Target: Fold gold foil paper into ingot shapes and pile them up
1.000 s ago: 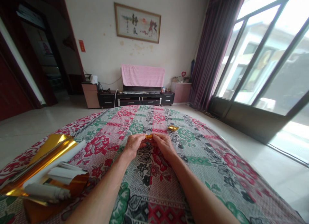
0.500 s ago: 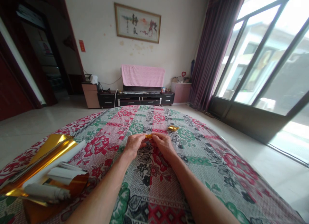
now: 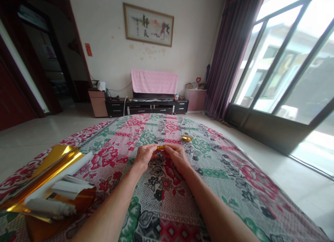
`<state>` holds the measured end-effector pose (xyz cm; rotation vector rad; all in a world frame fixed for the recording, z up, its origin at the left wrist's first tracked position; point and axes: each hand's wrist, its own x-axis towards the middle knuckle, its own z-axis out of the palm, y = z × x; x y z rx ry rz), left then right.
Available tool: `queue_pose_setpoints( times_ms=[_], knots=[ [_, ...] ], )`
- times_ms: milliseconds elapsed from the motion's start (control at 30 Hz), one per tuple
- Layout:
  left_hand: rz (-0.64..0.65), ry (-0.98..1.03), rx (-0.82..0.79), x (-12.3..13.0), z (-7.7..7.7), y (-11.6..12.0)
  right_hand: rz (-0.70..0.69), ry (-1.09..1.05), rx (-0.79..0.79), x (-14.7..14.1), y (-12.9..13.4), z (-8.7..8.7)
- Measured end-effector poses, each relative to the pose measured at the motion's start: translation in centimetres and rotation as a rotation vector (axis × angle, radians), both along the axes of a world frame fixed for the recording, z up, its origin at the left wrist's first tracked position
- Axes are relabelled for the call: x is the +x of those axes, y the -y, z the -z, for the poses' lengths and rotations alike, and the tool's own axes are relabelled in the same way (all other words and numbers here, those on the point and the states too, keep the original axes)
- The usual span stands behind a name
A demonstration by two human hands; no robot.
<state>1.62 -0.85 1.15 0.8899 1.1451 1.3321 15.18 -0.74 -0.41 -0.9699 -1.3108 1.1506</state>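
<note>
A small folded piece of gold foil paper (image 3: 160,148) is held level between my two hands, just above the patterned tablecloth (image 3: 167,200). My left hand (image 3: 145,156) pinches its left end, fingers closed. On the other end, the thumb and fingers of my right hand (image 3: 177,156) are pressed together. Fingertips cover parts of the foil, so its full shape is hidden. Beyond my right hand, a shiny gold folded foil piece (image 3: 187,139) rests on the cloth.
At the left lie gold foil sheets (image 3: 56,169), partly rolled, with several white paper strips (image 3: 69,188) on top. Past the round table's far edge stands a low black cabinet (image 3: 151,108), with a pink cloth (image 3: 154,82) draped above it. A window (image 3: 287,61) is on the right.
</note>
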Motion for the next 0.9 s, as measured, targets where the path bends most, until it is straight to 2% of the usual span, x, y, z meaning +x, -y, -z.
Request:
queue_pose_setpoints(
  times_ms=[133, 300, 467, 700, 900],
  knots=[
    [0.034, -0.031, 0.001, -0.1, -0.1, 0.1, 0.030, -0.028, -0.002, 0.0, -0.1, 0.1],
    [0.019, -0.027, -0.001, -0.2, 0.1, 0.0, -0.029, -0.003, 0.002, 0.0, -0.1, 0.1],
    [0.069, -0.006, 0.006, -0.4, 0.2, -0.2, 0.025, -0.094, -0.058, -0.1, 0.0, -0.3],
    [0.032, 0.064, -0.018, -0.7, 0.3, -0.5, -0.065, -0.132, -0.099, 0.3, 0.4, -1.0],
    [0.059, -0.003, -0.044, -0.7, 0.1, -0.4, -0.001, -0.098, -0.104, -0.1, 0.3, -0.8]
  ],
)
